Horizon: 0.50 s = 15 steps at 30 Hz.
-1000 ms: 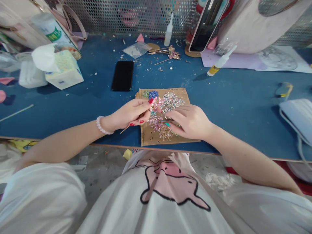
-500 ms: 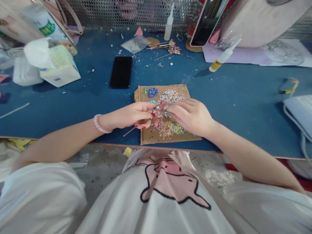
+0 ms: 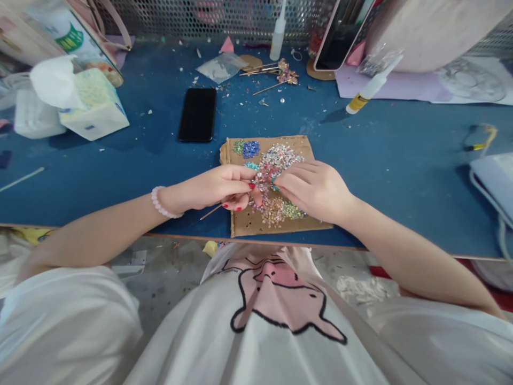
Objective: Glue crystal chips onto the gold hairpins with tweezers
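My left hand [image 3: 218,187] is closed over the cardboard, gripping a hairpin whose thin gold stick [image 3: 210,212] pokes out below the fingers toward the table's front edge. Its head lies among the fingertips and is partly hidden. My right hand [image 3: 315,190] is pinched close against that head from the right; whatever its fingertips hold is too small to make out. Beneath both hands is a piece of brown cardboard [image 3: 242,229] bearing sorted rhinestones: blue ones [image 3: 251,149], clear ones [image 3: 282,155], peach ones [image 3: 273,212] and yellow-green ones [image 3: 294,210], with pink ones around the fingers.
A black phone [image 3: 197,115] lies left of the cardboard, beyond it a tissue box [image 3: 96,109]. Toward the back are finished hairpins [image 3: 284,72], a small plastic bag [image 3: 221,67] and a white glue bottle [image 3: 277,37]. Another glue bottle [image 3: 371,91] stands on the right.
Both hands stay in nearly the same place over the cardboard, with the hairpin still in the left fingers. The whole view has shifted slightly.
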Each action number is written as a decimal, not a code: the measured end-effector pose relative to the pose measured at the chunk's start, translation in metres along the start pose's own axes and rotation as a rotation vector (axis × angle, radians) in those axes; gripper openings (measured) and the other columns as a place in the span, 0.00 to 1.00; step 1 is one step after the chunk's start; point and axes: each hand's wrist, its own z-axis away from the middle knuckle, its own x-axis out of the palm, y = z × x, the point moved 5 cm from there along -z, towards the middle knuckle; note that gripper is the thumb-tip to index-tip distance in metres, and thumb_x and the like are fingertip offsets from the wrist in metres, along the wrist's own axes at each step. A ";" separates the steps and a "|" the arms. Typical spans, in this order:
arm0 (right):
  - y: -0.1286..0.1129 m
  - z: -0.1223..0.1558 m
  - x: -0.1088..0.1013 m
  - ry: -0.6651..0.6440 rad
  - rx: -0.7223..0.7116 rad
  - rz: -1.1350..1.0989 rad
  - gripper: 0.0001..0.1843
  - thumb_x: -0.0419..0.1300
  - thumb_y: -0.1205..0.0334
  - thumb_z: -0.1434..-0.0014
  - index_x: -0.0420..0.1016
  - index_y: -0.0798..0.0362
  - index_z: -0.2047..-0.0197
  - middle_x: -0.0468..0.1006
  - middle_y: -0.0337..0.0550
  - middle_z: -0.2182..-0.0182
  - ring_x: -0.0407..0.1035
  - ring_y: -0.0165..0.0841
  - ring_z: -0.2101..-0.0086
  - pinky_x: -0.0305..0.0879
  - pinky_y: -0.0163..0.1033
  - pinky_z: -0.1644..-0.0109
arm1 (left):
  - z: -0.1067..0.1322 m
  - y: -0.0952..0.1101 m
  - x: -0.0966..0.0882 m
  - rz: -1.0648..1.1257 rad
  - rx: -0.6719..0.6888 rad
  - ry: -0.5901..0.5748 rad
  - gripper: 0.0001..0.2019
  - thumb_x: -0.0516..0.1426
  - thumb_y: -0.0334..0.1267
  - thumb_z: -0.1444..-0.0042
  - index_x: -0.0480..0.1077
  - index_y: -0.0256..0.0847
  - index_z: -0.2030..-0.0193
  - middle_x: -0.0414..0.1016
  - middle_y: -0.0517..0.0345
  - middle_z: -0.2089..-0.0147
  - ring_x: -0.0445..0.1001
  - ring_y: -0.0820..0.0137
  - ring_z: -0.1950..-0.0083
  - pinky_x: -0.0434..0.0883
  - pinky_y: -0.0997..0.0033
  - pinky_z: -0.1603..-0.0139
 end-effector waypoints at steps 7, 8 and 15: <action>0.001 0.001 0.001 -0.022 0.007 0.002 0.12 0.52 0.69 0.29 0.74 0.54 0.64 0.79 0.40 0.70 0.69 0.29 0.70 0.60 0.37 0.66 | -0.001 -0.002 -0.001 0.009 -0.007 -0.021 0.11 0.50 0.24 0.34 0.70 0.35 0.65 0.70 0.63 0.80 0.61 0.83 0.83 0.57 0.85 0.81; 0.001 0.001 0.001 -0.020 0.008 -0.004 0.12 0.52 0.70 0.29 0.74 0.55 0.64 0.79 0.40 0.70 0.69 0.29 0.70 0.60 0.37 0.66 | -0.001 -0.002 -0.001 0.011 -0.009 -0.025 0.10 0.50 0.24 0.35 0.70 0.35 0.65 0.70 0.63 0.80 0.62 0.83 0.83 0.57 0.85 0.81; -0.001 0.001 0.001 -0.008 0.001 -0.004 0.12 0.52 0.71 0.30 0.74 0.56 0.64 0.79 0.40 0.71 0.69 0.29 0.71 0.60 0.37 0.67 | -0.002 -0.006 -0.004 0.022 -0.014 -0.042 0.08 0.52 0.27 0.36 0.72 0.34 0.62 0.80 0.54 0.67 0.65 0.84 0.81 0.59 0.84 0.80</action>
